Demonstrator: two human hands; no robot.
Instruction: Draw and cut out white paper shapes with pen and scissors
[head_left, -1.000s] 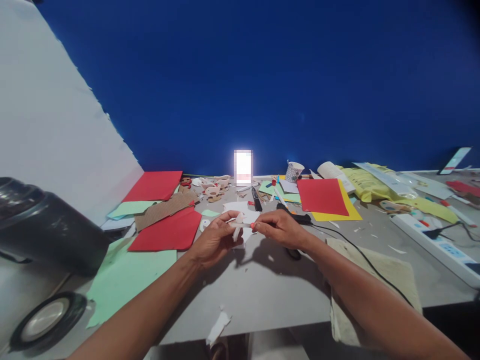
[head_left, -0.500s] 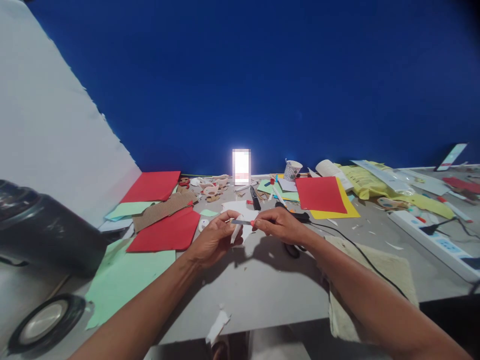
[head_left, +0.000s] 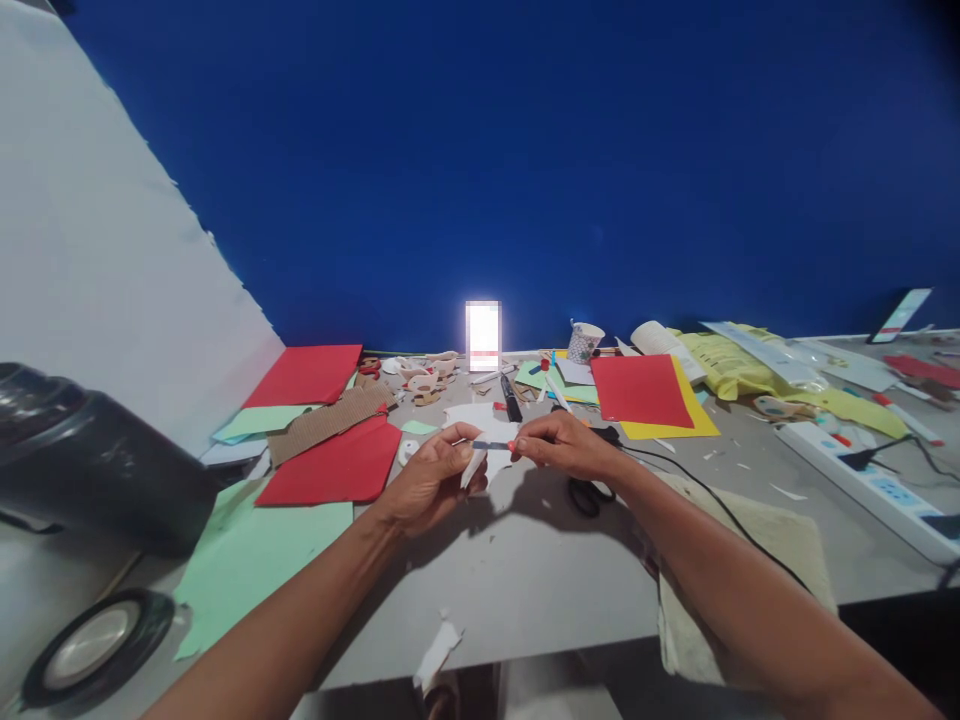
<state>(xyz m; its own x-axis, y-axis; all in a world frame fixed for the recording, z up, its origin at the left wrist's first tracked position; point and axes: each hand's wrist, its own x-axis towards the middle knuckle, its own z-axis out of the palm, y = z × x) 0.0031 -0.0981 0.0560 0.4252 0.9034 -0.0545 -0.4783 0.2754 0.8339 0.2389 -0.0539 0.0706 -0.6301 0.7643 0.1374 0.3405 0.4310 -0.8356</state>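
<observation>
My left hand (head_left: 427, 482) is closed on a small folded strip of white paper (head_left: 472, 468), which sticks out below the fingers. My right hand (head_left: 562, 446) pinches a small knife (head_left: 495, 446) by its red end. The narrow grey blade lies level across the paper, its tip close to my left thumb; whether it cuts in cannot be made out. A torn white sheet (head_left: 469, 413) lies just behind the hands. Black-handled scissors (head_left: 583, 498) rest partly under my right wrist.
Red sheets (head_left: 337, 460), corrugated cardboard (head_left: 330, 420) and green paper (head_left: 277, 560) lie on the left, near a dark flask (head_left: 112, 460). A black marker (head_left: 511, 398), paper cup (head_left: 585, 343) and lit phone (head_left: 483, 335) are behind. At right are a cloth (head_left: 787, 540) and power strip (head_left: 870, 490).
The knife and my right hand have shifted slightly to the right along the paper strip. My left hand stays almost where it was, still holding the paper.
</observation>
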